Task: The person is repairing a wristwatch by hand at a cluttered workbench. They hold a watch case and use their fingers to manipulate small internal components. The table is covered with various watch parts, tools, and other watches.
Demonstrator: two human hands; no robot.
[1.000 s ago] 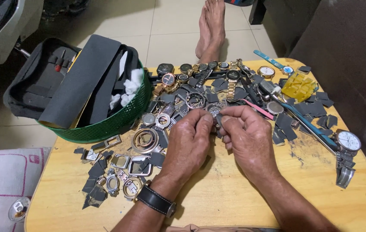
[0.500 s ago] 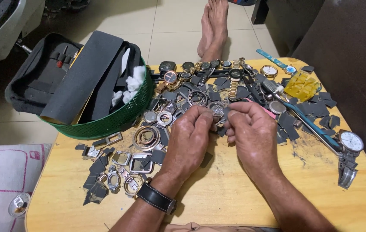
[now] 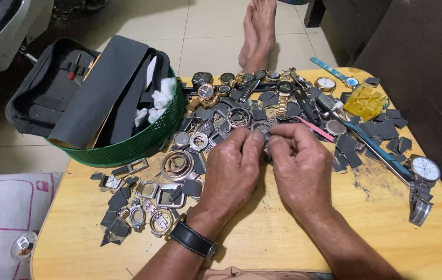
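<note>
My left hand (image 3: 234, 168) and my right hand (image 3: 300, 166) meet over the middle of the wooden worktop (image 3: 262, 233), fingertips pinched together on a small round watch case (image 3: 262, 128) held between them just above the clutter. Both hands are closed on it; how much of it each grips I cannot tell, since my fingers hide most of it. A black wristwatch (image 3: 194, 239) sits on my left wrist. Ahead of my hands lies a heap of watches and dark strap scraps (image 3: 262, 96). To my left are loose bezels and frames (image 3: 158, 194) and a green basket (image 3: 138, 142) holding a grey sheet and white cotton. On the right edge lies a white-dialled watch (image 3: 424, 169), with a yellow plastic piece (image 3: 364, 101) farther off. Bare feet (image 3: 258, 31) rest on the floor beyond the worktop.
</note>
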